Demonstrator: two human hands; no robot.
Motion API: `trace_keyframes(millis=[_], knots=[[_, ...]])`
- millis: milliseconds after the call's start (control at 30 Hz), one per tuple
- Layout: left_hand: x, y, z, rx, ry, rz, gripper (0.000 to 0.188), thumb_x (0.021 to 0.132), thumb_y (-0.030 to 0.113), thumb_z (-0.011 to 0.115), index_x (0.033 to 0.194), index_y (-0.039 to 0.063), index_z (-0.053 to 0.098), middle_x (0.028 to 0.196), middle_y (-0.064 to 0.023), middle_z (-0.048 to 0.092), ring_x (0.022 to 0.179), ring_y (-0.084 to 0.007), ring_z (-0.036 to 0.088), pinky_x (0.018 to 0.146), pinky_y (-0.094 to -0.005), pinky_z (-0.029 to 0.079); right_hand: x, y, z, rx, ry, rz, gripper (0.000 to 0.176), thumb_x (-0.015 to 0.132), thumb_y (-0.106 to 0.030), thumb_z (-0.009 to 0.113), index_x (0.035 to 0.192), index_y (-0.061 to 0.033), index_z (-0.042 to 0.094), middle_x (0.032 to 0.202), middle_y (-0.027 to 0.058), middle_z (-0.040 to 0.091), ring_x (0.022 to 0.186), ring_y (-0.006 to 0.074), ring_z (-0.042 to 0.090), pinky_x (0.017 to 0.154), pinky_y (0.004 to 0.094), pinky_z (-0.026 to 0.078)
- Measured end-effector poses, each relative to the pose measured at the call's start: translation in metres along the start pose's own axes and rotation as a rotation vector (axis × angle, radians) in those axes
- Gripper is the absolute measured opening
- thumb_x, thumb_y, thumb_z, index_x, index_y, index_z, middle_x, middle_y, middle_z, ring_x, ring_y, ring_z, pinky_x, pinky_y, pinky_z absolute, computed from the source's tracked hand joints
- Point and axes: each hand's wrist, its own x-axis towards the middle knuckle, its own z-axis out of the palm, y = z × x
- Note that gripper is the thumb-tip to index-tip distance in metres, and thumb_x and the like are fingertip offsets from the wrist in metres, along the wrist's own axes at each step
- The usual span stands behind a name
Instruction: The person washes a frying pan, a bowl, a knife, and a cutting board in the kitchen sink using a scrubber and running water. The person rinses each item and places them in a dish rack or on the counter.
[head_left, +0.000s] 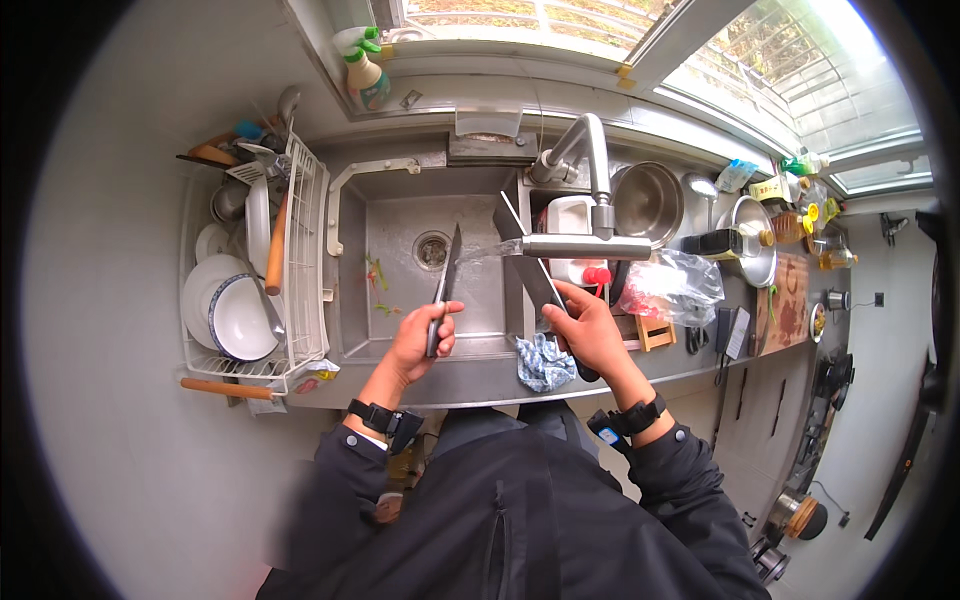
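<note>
My left hand (424, 339) grips the dark handle of a narrow kitchen knife (452, 262), its blade pointing away over the sink basin. In my right hand (587, 324) is a cleaver (536, 281) with a wide blade and black handle, tilted over the basin's right rim. Water (487, 250) streams leftward from the horizontal spout head of the metal faucet (585, 244), reaching the area by the narrow knife. Below lies the stainless steel sink (405, 307), with a drain (432, 250) and a few vegetable scraps (379, 277). A blue-and-white cloth (545, 364) lies beside my right hand.
At left stands a white dish rack (304, 217) with plates, a bowl (247, 319) and utensils. To the right are a red-capped white jug (574, 214), a steel pot (649, 202), a plastic bag (675, 285), bottles and a cutting board (784, 304). A spray bottle (364, 71) stands on the windowsill.
</note>
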Motion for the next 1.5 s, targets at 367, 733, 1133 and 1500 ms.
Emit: trace_keyframes(millis=[367,733,1133,1500], knots=[[0.006,-0.002,-0.01,-0.717,-0.424,-0.055,0.022,0.098,0.03,0.05,0.088,0.01,0.045,0.058,0.0037,0.038,0.046,-0.0086,0.038,0.044,-0.0239,0.033,0.0,0.005,0.005,0.269,-0.026,0.029,0.041,0.098,-0.016,0.062,0.135,-0.0003,0.052,0.071,0.003,0.06,0.049,0.0099,0.055,0.044,0.0248,0.042],[-0.008,-0.014,-0.032,-0.612,-0.15,-0.017,0.02,0.097,0.028,0.049,0.083,0.014,0.048,0.057,0.0051,0.039,0.048,-0.0087,0.041,0.049,-0.0247,0.036,0.025,-0.013,0.03,0.641,-0.212,0.136,0.02,0.105,-0.021,0.05,0.114,-0.0054,0.056,0.077,0.005,0.064,0.055,0.0119,0.06,0.047,0.0239,0.048],[-0.041,-0.03,-0.054,-0.533,-0.082,-0.022,0.019,0.095,0.029,0.05,0.082,0.015,0.049,0.059,0.0053,0.041,0.051,-0.0103,0.042,0.051,-0.0269,0.037,0.008,-0.017,0.058,-1.103,-0.001,-0.636,0.04,0.086,-0.017,0.069,0.125,-0.0138,0.057,0.088,0.0109,0.057,0.078,0.0299,0.065,0.062,0.042,0.051],[-0.028,-0.038,-0.019,-0.126,0.388,-0.06,0.018,0.094,0.027,0.058,0.083,0.013,0.055,0.066,-0.0003,0.06,0.065,-0.0145,0.062,0.057,-0.0309,0.05,0.016,-0.013,0.069,-0.597,-0.154,-0.182,0.045,0.088,-0.027,0.07,0.124,-0.0003,0.065,0.103,0.0261,0.069,0.098,0.0387,0.068,0.084,0.0402,0.053]])
